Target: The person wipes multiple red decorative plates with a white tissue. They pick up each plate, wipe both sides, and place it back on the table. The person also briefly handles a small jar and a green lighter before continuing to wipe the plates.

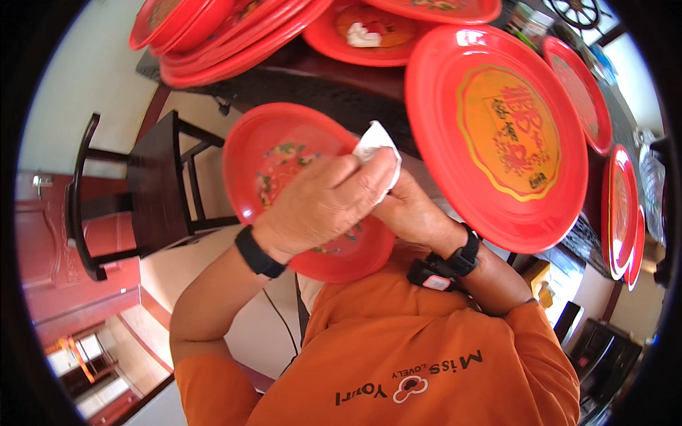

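Note:
A round red plate (335, 266) with a printed flower pattern is tilted in front of my orange shirt. My left hand (330, 194) lies across its face, fingers closed on a folded white tissue or cloth (375, 136) at the rim. Beside the same rim, my right hand (413, 210) grips the plate's edge, its fingertips partly hidden by my left hand and the white piece. Close to my right forearm stands a large red plate (437, 154) with a yellow printed centre bearing characters.
Stacked red plates and bowls (240, 58) fill the dark table's far left. Behind, another red plate (325, 40) holds a crumpled white tissue (364, 36). More red plates (578, 93) stand along the right. A dark wooden chair (160, 181) is at left, near a red door (37, 229).

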`<state>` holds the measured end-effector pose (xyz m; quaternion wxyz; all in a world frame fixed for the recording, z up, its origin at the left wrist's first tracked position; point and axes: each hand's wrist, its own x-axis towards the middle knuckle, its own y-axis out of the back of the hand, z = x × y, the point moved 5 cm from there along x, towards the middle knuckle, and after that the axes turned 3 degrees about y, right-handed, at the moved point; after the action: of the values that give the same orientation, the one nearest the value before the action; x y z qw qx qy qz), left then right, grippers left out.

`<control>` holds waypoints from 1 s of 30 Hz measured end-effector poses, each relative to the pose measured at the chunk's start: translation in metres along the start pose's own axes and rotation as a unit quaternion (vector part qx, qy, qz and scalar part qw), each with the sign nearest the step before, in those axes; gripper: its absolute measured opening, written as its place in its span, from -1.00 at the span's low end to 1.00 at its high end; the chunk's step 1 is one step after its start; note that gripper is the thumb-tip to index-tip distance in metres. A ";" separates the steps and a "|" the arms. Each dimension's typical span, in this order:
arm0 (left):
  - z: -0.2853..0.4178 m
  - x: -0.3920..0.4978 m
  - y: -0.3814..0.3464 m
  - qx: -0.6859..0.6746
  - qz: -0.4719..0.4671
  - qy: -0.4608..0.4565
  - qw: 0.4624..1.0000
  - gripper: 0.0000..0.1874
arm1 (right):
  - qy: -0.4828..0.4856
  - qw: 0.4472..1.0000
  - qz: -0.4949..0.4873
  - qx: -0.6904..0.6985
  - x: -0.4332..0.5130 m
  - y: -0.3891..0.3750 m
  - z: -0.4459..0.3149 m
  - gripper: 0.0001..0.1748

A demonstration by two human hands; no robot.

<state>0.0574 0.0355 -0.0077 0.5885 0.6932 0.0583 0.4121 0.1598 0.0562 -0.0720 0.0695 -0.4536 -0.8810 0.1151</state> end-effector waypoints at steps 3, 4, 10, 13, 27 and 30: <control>-0.007 0.006 0.001 0.137 -0.012 -0.035 0.990 -0.58 | 0.003 0.998 0.001 -0.061 -0.004 0.001 -0.004 -0.63; -0.010 0.006 0.001 0.159 -0.013 -0.047 0.986 -0.62 | 0.012 0.997 -0.005 -0.077 -0.004 0.000 -0.006 -0.62; -0.060 0.001 0.015 0.196 -0.017 0.093 0.976 -0.66 | 0.128 0.966 0.017 -0.224 -0.006 -0.006 -0.028 -0.29; -0.089 -0.024 0.013 0.167 0.030 0.202 0.965 -0.66 | 0.128 0.958 0.001 -0.257 -0.012 -0.008 -0.031 -0.20; -0.065 -0.257 -0.119 -0.355 0.024 0.768 0.533 -0.68 | 0.153 0.960 -0.022 -0.232 -0.024 -0.003 -0.027 -0.15; -0.095 -0.243 -0.073 -0.321 0.174 0.685 0.630 -0.74 | 0.182 0.960 -0.010 -0.212 -0.022 -0.004 -0.027 -0.20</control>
<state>-0.1331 -0.0069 -0.1956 0.4817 -0.0241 0.1872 0.8558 0.1752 0.0401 -0.0453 0.1315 -0.4627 -0.8620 -0.1596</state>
